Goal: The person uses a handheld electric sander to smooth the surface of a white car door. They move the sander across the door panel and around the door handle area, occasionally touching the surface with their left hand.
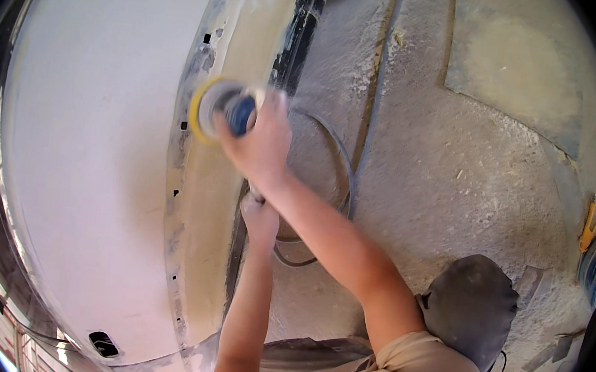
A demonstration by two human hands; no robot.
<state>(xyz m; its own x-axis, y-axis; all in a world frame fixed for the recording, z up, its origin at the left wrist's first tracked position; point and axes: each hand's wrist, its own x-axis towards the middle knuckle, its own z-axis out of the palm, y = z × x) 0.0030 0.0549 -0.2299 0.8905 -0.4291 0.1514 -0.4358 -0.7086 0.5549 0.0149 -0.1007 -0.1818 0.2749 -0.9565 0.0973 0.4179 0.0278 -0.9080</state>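
A disc sander (242, 114) with a yellow-edged round pad and a blue and grey body lies against a car's side panel, slightly blurred. Its pad overlaps the border between the white paint and a tan, sanded strip (212, 199). My right hand (265, 138) is wrapped over the sander's head, fingers curled round the body. Closer to me, my left hand (260, 217) closes around the sander's rear grip, most of which its fingers hide. Small square holes run along the strip's patchy edge, on both sides of the sander.
A dark hose (349, 166) loops over the dusty concrete floor beside the panel. A worn flat sheet (517, 67) lies at far right. An orange-handled tool (589, 227) and a blue round object (593, 268) sit at the right rim. A dark grey rounded shape (471, 307) is beside my right arm.
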